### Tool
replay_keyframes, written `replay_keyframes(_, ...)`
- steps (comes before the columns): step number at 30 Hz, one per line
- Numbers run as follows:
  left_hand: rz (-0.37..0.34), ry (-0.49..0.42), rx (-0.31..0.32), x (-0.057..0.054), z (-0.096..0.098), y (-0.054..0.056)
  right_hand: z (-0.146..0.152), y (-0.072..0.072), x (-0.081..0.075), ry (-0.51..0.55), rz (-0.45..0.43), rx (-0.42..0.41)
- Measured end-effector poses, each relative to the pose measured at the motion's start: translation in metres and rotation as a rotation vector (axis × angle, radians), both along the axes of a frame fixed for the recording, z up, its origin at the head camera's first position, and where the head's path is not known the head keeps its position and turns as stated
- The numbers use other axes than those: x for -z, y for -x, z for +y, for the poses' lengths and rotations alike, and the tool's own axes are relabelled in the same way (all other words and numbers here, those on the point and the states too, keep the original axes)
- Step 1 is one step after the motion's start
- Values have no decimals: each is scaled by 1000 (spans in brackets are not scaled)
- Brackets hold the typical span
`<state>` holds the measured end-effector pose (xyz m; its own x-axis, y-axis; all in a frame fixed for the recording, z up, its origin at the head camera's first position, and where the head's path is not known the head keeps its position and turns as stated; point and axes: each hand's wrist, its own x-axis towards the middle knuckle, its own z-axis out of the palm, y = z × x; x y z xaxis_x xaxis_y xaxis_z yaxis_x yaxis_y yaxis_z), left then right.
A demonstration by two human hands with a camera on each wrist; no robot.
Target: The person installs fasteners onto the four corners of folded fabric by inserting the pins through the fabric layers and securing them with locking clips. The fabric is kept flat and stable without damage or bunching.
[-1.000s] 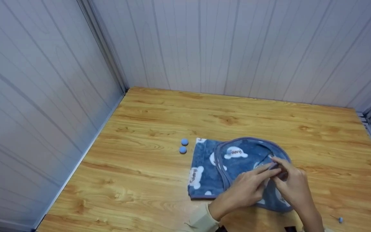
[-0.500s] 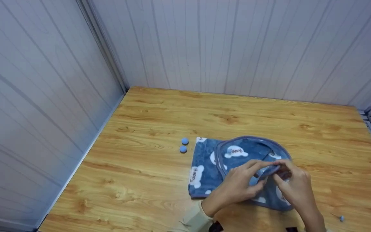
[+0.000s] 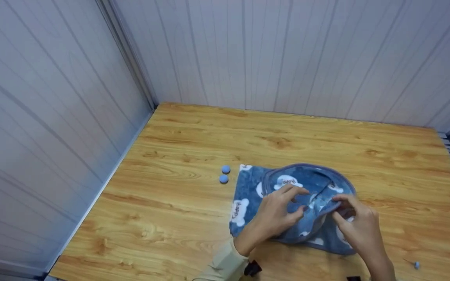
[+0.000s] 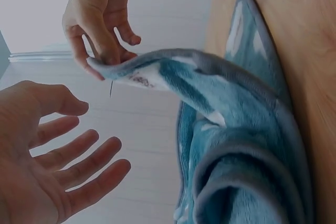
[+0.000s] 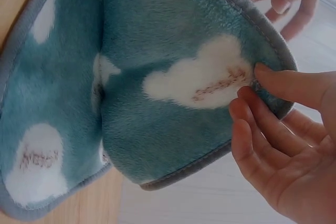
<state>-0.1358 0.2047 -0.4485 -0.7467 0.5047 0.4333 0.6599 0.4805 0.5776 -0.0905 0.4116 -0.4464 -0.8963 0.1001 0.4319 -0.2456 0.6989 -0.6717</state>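
Observation:
A blue plush cloth [image 3: 248,212] with grey trim and white "Happy" shapes lies folded on the table, part of it raised. My right hand [image 3: 363,224] pinches the raised cloth's trimmed edge between thumb and fingers, also in the right wrist view. Just below those fingers in the left wrist view, a thin dark needle-like shaft [image 4: 111,88] sticks out of the edge; its other end is hidden. My left hand [image 3: 275,212] hovers left of the pinched edge with fingers spread and nothing between them; the left wrist view shows its palm and parted fingers.
Two round blue pieces [image 3: 224,174] lie left of the cloth. A small blue-headed pin [image 3: 416,265] lies near the front right. White panel walls [image 3: 225,54] stand along the table's back and left sides.
My left hand has let go of the cloth's edge and moved left, its fingers opening. The right hand still pinches the edge, and the raised flap has sagged toward the left.

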Motion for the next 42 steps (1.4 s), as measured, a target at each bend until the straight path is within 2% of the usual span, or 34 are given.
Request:
replay_keyframes(4, 62, 42, -75, 3, -11, 5, -1, -1, 0, 27, 17, -7)
replay_keyframes(7, 75, 68, -122, 6, -18, 9, 0, -3, -1, 57, 31, -9)
replay_keyframes(17, -4, 108, -239, 8, -39, 20, 3, -4, 3, 49, 28, 15)
replay_keyframes(27, -20, 136, -349, 14, -61, 35, 2, -4, 2, 29, -8, 28)
replay_keyframes(31, -28, 134, -385, 17, -67, 39, 2, -5, 2, 30, 0, 26)
replay_keyframes(38, 11, 190, -422, 24, -77, 42, 3, -5, 4, 55, 23, 25)
replay_keyframes(42, -19, 203, -427, 28, -82, 44, 4, -6, 4, 37, 15, 31)
